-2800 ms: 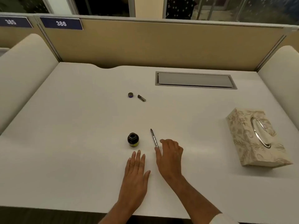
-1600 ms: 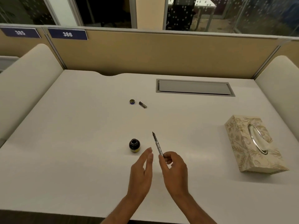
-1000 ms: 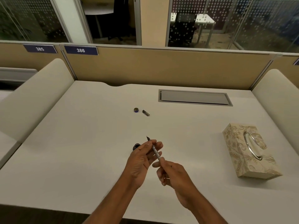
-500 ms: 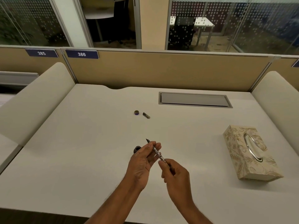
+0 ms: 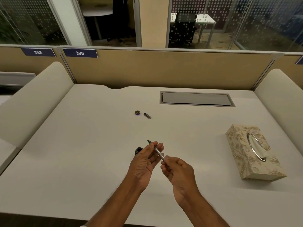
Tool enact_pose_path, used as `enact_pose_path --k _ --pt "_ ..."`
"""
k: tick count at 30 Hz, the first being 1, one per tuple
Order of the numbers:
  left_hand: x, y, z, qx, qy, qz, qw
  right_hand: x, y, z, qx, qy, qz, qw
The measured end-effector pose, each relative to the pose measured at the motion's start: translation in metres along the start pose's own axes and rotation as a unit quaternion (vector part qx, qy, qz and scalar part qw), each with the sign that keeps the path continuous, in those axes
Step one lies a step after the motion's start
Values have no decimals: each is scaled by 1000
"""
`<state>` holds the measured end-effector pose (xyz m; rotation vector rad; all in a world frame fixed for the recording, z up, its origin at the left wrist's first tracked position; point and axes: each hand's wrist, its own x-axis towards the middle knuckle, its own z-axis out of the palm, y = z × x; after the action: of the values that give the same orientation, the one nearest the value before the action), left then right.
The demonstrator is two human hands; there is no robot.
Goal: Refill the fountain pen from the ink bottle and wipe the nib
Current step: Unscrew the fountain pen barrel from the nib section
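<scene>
Both my hands hold a thin silver fountain pen (image 5: 157,151) above the white desk (image 5: 82,153), its dark nib pointing up and to the left. My left hand (image 5: 144,163) pinches the front part near the nib. My right hand (image 5: 176,171) grips the rear end. The open dark ink bottle (image 5: 138,150) stands on the desk just behind my left hand, partly hidden by its fingers. Farther back lie the bottle's round lid (image 5: 137,112) and a short dark pen part (image 5: 147,115), side by side.
A patterned tissue box (image 5: 250,151) with a metal ring opening sits on the desk at the right. A grey cable hatch (image 5: 196,99) is set into the back of the desk. Tan partition panels and cream side dividers enclose the desk.
My right hand picked the pen up off the desk and my left hand came up to hold its front part. Both hands keep the pen lifted in front of the ink bottle.
</scene>
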<state>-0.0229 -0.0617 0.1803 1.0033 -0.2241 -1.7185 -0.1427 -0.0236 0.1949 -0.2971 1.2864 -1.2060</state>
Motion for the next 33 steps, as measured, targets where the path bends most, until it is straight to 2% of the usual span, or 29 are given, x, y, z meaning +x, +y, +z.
enact_pose_path --k 6,10,13,17,21,25,29,33 --pt "1 -2 0 15 -8 -3 1000 1 -6 3 57 -10 80 995" --pt "2 -3 0 19 -8 0 1000 5 -7 1 66 -2 76 995" --pt "1 -5 -1 25 -11 -3 1000 3 -9 1 82 -11 110 991" --pt "2 -7 0 23 -6 -6 1000 5 -7 -1 76 7 93 993" --pt "3 -7 -1 31 -3 -4 1000 5 -8 -2 67 -2 118 991" --pt "5 -6 -2 30 -2 -1 1000 9 -6 -3 57 -3 91 994" --pt "5 -5 -2 41 -1 2 999 10 -6 -2 53 -15 108 993" --pt "6 -5 -3 42 2 3 999 11 -4 -2 80 -18 107 991"
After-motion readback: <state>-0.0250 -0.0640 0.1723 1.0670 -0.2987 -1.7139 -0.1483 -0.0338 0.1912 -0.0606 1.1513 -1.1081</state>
